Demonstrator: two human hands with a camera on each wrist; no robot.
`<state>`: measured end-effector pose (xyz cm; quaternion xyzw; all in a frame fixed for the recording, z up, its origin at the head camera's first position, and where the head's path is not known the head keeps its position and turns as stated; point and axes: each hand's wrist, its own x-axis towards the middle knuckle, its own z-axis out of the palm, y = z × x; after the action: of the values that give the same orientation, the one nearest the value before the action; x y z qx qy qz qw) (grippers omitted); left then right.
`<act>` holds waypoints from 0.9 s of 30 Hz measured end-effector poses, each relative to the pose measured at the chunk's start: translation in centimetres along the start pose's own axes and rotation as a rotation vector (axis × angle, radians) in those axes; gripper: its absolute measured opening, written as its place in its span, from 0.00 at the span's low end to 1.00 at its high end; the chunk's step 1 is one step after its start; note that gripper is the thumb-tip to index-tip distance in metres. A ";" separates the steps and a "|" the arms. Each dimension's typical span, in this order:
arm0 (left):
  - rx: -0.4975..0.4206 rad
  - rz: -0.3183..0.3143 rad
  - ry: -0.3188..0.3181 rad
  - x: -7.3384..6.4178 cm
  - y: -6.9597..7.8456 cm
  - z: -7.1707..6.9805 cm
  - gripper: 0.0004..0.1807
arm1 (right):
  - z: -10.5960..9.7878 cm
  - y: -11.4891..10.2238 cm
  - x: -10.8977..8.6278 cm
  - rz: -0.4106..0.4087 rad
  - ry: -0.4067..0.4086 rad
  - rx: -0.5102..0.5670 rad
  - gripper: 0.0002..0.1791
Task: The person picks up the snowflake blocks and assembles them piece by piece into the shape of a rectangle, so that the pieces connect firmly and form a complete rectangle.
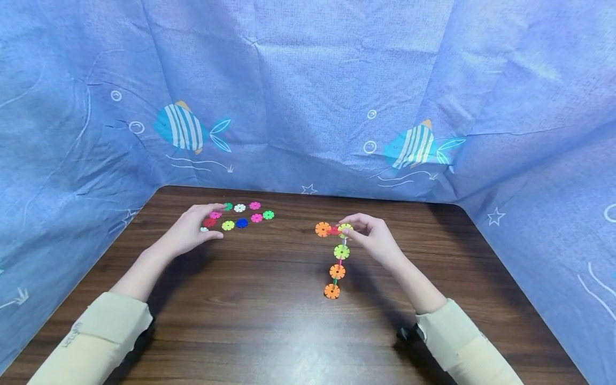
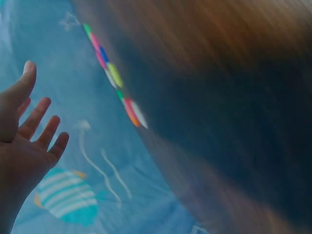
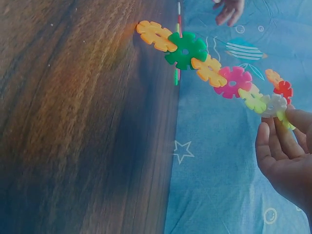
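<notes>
My right hand [image 1: 375,235] pinches a yellow-green snowflake disc [image 1: 345,230] at the corner of an L-shaped chain of interlocked plastic discs. From that corner a red disc [image 1: 333,230] and an orange disc [image 1: 323,229] branch left. The longer arm, with orange, green, pink, yellow-green and white discs, hangs below the hand; in the right wrist view its green disc [image 3: 194,44] shows clearly. Whether the chain's far end touches the table cannot be told. Fingers spread and holding nothing, my left hand [image 1: 190,230] hovers by loose discs, partly covering some; its palm [image 2: 27,156] shows in the left wrist view.
Loose discs lie at the table's back left, among them a blue disc [image 1: 242,223], a white disc [image 1: 239,208] and a green disc [image 1: 268,215]. The brown wooden table [image 1: 250,299] meets a blue fish-print cloth [image 1: 308,107] behind and at both sides.
</notes>
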<state>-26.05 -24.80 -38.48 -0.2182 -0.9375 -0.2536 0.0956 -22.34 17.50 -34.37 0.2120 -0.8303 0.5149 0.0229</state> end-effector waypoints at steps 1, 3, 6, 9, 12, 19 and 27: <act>0.005 0.001 -0.008 -0.2 -0.5 -0.1 0.37 | 0.0 0.0 0.0 -0.002 0.000 0.002 0.13; 0.013 -0.003 -0.030 -0.6 -1.6 -0.2 0.37 | 0.1 0.1 0.0 -0.008 -0.003 0.006 0.13; 0.015 -0.014 -0.070 -0.9 -3.1 -0.4 0.36 | 0.1 0.1 0.0 -0.005 -0.007 0.025 0.13; -0.009 -0.051 -0.110 -1.0 -4.5 -0.5 0.33 | 0.1 0.1 0.1 0.001 -0.013 0.037 0.13; -0.033 -0.090 -0.132 -1.0 -5.6 -0.6 0.31 | 0.1 0.1 0.1 0.004 -0.019 0.047 0.13; -0.026 -0.151 -0.167 -0.5 -7.0 0.0 0.26 | 0.2 0.3 0.2 -0.001 -0.023 0.055 0.11; -0.022 -0.226 -0.189 0.0 -7.6 0.7 0.18 | 0.5 0.2 0.2 -0.008 -0.040 0.062 0.12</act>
<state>-29.62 -30.34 -42.42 -0.1352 -0.9581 -0.2514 -0.0246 -22.49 17.10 -34.70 0.2262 -0.8133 0.5361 0.0019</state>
